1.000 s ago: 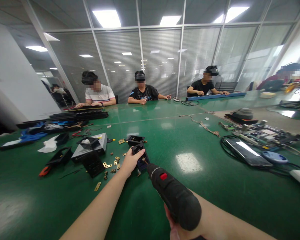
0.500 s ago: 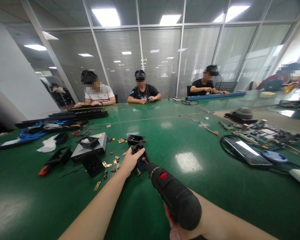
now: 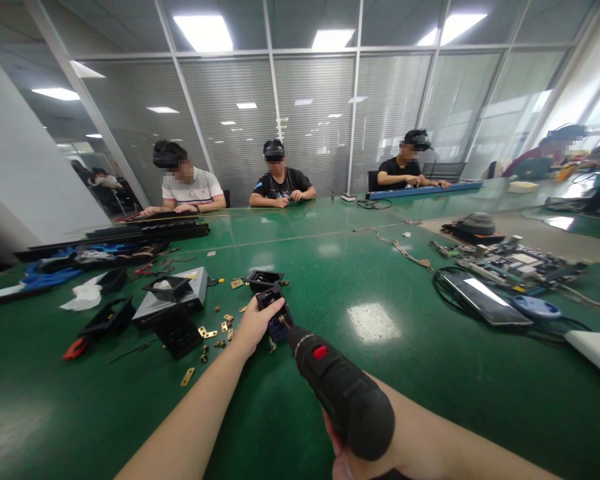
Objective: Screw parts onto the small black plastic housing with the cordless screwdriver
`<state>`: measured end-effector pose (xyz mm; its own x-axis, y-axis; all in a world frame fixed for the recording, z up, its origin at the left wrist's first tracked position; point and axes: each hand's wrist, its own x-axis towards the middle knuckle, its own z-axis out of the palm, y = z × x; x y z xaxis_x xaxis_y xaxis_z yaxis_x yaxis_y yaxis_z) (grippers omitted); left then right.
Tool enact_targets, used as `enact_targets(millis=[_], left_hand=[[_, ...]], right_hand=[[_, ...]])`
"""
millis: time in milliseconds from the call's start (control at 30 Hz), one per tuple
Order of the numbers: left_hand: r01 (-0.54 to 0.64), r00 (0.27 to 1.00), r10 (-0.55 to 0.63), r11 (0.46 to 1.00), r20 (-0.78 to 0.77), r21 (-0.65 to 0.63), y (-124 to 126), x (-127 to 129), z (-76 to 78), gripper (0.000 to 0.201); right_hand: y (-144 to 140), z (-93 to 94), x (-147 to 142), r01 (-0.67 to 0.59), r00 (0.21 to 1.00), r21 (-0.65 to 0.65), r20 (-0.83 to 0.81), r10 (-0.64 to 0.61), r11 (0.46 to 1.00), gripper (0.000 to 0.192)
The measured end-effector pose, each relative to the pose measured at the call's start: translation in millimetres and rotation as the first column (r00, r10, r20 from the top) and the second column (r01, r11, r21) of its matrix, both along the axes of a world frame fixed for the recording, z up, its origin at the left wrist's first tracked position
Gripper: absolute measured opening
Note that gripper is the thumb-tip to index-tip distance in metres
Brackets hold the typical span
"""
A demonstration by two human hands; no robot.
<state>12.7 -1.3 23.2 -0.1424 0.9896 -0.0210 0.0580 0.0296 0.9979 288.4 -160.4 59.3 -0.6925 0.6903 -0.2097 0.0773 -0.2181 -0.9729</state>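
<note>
My left hand [image 3: 254,325] is closed around a small black plastic housing [image 3: 282,331], thumb over its top edge. In my right hand [image 3: 341,460] is a black cordless drill [image 3: 340,390] with a red switch on top; its body hides most of the fingers. The drill's bit meets the housing near a brass-coloured part, though the exact contact is too small to make out. Just behind the held housing lies another black housing [image 3: 263,279]. Several brass plates [image 3: 211,334] and screws [image 3: 205,353] are scattered left of my left hand.
On the left are a grey metal box [image 3: 196,288], black frames [image 3: 107,319], an orange-handled tool [image 3: 75,349] and white tissue [image 3: 85,293]. A phone [image 3: 483,299], cables and a circuit board [image 3: 517,263] lie right. Several people sit across the green table [image 3: 420,400].
The whole view has shifted slightly, so everything sits a little further left. Both hands keep their holds, and the drill bit stays at the housing.
</note>
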Motion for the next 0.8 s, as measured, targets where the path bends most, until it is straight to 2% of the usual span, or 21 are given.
enact_targets(millis=[467, 800], left_hand=[[-0.010, 1.000, 0.010, 1.000, -0.025, -0.007, -1.7, -0.1, 4.0, 0.082], [-0.009, 1.000, 0.009, 1.000, -0.020, 0.017, 1.9, -0.2, 3.5, 0.085]], right_hand=[[2.6, -5.0, -1.7, -0.050, 0.998, 0.049, -0.026, 0.051, 0.998, 0.062], [-0.1, -24.6, -1.9, -0.032, 0.998, 0.085, -0.052, 0.036, 0.996, 0.059]])
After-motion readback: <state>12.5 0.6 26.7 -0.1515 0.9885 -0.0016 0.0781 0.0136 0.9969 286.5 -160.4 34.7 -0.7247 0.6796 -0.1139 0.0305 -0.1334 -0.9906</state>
